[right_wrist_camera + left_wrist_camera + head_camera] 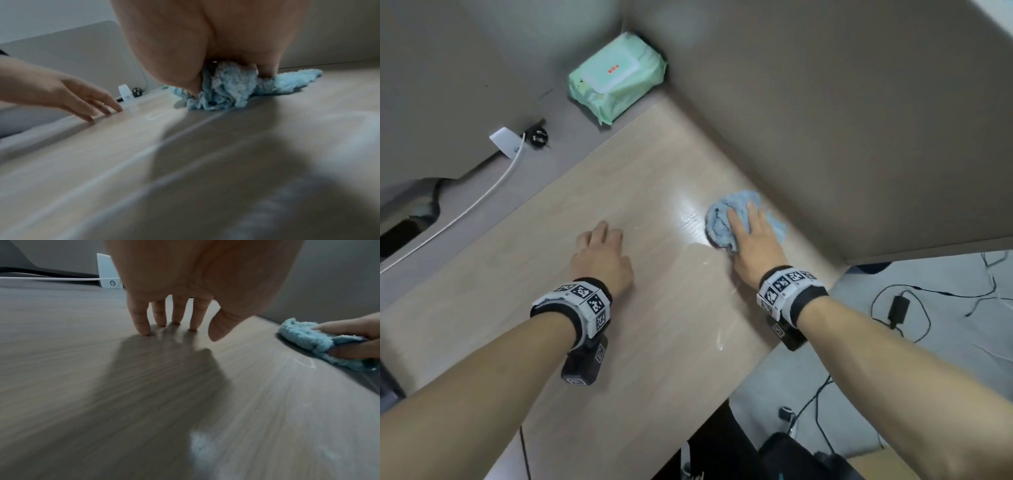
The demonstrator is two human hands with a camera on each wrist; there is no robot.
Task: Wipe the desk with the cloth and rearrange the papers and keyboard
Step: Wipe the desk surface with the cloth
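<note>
A crumpled light-blue cloth [719, 222] [304, 337] [226, 87] lies on the wooden desk [619, 342] near the right partition. My right hand [753, 240] [349, 331] presses down on it. The fingers lie across its top and the thumb is tucked into a fold at its near side. My left hand [602, 253] [185, 280] [72, 91] is to the cloth's left, empty, with only its fingertips touching the desk. Damp streaks [719, 339] shine on the wood near the cloth. No papers or keyboard are in view.
A green pack of wet wipes [616, 77] sits in the far corner. A white adapter [505, 142], its white cable [465, 212] and a black plug [538, 137] lie on the grey strip at the back left. A grey partition [859, 120] walls the right side. Cables litter the floor [928, 308].
</note>
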